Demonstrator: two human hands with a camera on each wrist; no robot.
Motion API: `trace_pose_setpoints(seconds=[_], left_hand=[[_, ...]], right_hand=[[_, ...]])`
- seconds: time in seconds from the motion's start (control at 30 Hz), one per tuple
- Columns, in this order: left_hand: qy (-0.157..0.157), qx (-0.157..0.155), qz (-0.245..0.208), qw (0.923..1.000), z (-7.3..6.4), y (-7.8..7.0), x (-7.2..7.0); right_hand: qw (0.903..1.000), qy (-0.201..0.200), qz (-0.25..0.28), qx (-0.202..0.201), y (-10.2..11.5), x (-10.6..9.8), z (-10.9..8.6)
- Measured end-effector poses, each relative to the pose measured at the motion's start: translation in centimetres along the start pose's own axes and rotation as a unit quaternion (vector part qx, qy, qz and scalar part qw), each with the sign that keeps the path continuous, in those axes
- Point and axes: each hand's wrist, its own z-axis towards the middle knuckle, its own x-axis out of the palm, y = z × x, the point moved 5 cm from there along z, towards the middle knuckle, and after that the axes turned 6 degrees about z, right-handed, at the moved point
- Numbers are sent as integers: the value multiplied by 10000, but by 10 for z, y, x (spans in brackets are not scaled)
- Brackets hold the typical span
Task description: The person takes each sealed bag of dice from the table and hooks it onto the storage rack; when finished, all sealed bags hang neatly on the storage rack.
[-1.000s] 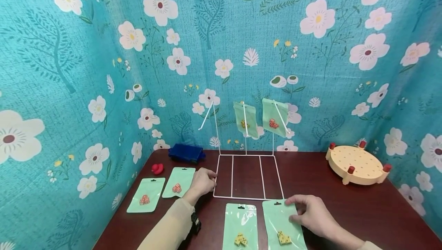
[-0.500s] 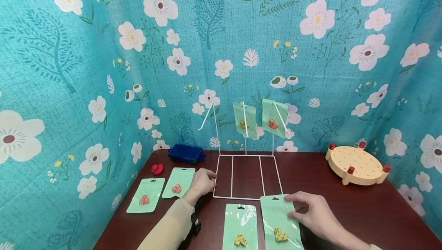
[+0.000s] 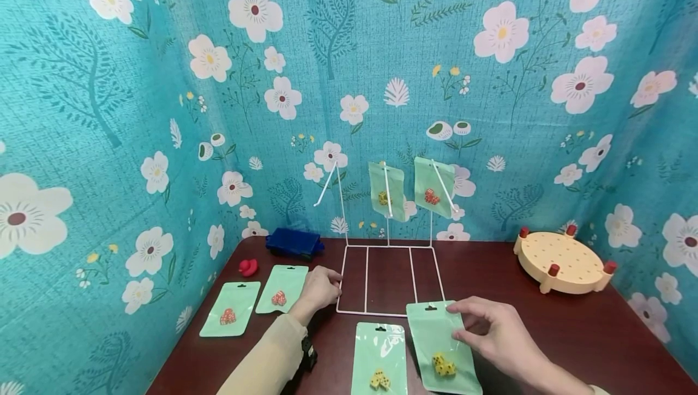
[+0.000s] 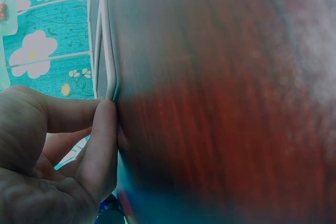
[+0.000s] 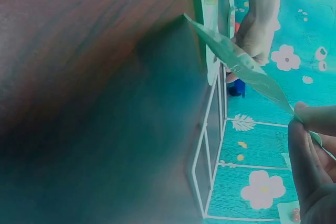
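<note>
With thumb and finger my right hand (image 3: 493, 329) pinches the right edge of a green pouch (image 3: 438, 334) showing yellow dice. In the right wrist view that pouch (image 5: 247, 72) is tilted, its upper part raised off the table. My left hand (image 3: 319, 288) pinches the left bar of the white wire rack (image 3: 366, 280), seen close up in the left wrist view at the wire (image 4: 108, 51). Another pouch with yellow dice (image 3: 380, 352) lies flat beside the lifted one. Two pouches hang on the rack's hooks: one with yellow dice (image 3: 394, 180), one with red dice (image 3: 425, 171).
Left of the rack lie two green pouches with red dice, a nearer pouch (image 3: 231, 301) and a farther pouch (image 3: 286, 277). Behind them are a red rubber duck (image 3: 248, 268) and a blue object (image 3: 294, 242). A round cream stand with red-tipped legs (image 3: 561, 258) sits at right.
The right hand has raised the pouch's near end off the table and shifted it slightly up and left. The left hand stays on the rack.
</note>
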Motion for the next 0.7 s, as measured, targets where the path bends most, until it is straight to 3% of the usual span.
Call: trace_pose_setpoints(seconds=[0.23,0.7], left_hand=[[-4,-6,-33,10000,3,3,2],[40,-33,-44,10000,1,2,2]], right_hand=[[9994,-274,-94,-187,9,-9,3],[9861,-1043,-233,-1270,41,-36,12]])
